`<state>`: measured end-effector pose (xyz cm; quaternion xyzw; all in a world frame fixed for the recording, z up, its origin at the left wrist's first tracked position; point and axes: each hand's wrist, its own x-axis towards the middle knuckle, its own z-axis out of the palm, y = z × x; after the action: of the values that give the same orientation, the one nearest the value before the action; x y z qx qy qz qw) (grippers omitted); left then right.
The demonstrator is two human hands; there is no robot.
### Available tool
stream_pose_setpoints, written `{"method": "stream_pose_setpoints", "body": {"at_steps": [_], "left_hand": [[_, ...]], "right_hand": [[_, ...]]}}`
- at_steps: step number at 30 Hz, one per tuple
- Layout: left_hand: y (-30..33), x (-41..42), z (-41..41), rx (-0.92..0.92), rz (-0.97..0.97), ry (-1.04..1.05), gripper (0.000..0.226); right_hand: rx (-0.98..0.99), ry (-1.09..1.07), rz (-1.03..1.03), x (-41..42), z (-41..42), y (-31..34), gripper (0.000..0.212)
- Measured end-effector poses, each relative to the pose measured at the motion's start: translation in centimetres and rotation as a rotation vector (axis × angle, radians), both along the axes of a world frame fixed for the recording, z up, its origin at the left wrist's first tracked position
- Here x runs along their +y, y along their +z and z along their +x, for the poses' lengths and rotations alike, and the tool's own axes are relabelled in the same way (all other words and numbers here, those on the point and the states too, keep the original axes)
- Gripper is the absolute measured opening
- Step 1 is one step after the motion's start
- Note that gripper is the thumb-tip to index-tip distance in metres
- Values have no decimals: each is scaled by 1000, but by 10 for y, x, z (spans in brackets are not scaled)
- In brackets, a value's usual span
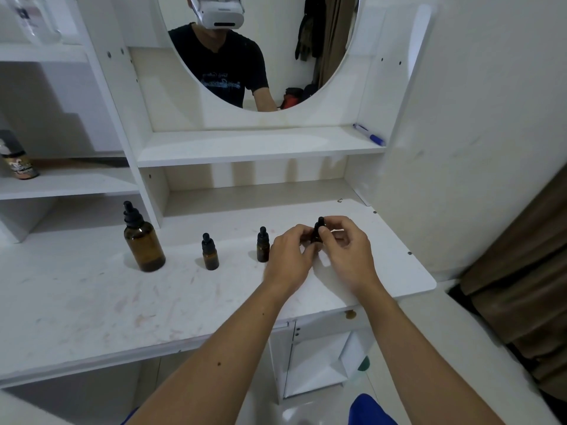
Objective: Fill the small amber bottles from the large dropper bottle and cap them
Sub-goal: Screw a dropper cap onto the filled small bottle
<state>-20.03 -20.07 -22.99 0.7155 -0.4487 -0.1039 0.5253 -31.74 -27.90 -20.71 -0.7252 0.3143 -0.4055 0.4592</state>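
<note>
Head view: desk (pixel 92 302).
Held bottle: small amber bottle (pixel 316 236), near right edge; light, smooth glass, likely fragile.
Left hand (pixel 290 256): fingers wrapped round body.
Right hand (pixel 346 250): fingertips pinching dropper cap (pixel 320 223).
Grip advice: body steadied, cap turned.
Large dropper bottle (pixel 142 243): capped, well left.

Blue-capped marker (pixel 369 134) on the shelf (pixel 245 148) under a round mirror (pixel 276 41); spray can (pixel 17 161) far left.

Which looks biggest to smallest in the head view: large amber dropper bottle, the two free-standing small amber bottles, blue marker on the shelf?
1. Large amber glass dropper bottle, clearly biggest.
2. Two small amber glass bottles with black dropper caps: alike, no ranking.
3. Blue-capped marker: thinnest, but farther away, so unsure.
</note>
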Motion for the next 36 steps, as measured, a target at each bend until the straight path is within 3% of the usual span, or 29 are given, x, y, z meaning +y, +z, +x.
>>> {"method": "stream_pose_setpoints", "body": {"at_steps": [3,9,13,17,22,36], "left_hand": [[0,0,-1,10,-4,1,17],[-1,0,0,11,6,3,18],[0,1,-1,19,13,0,18],[1,1,-2,21,22,1,19],[3,2,-2,4,23,5,18],[6,1,-4,12,37,28,15]], "right_hand": [[-44,-14,60,2,0,1,28],[8,20,2,1,-1,1,18],[-14,22,48,1,0,2,29],[16,39,10,-1,1,0,16],[-1,65,19,-1,0,1,30],[10,-34,14,1,6,-1,11]]}}
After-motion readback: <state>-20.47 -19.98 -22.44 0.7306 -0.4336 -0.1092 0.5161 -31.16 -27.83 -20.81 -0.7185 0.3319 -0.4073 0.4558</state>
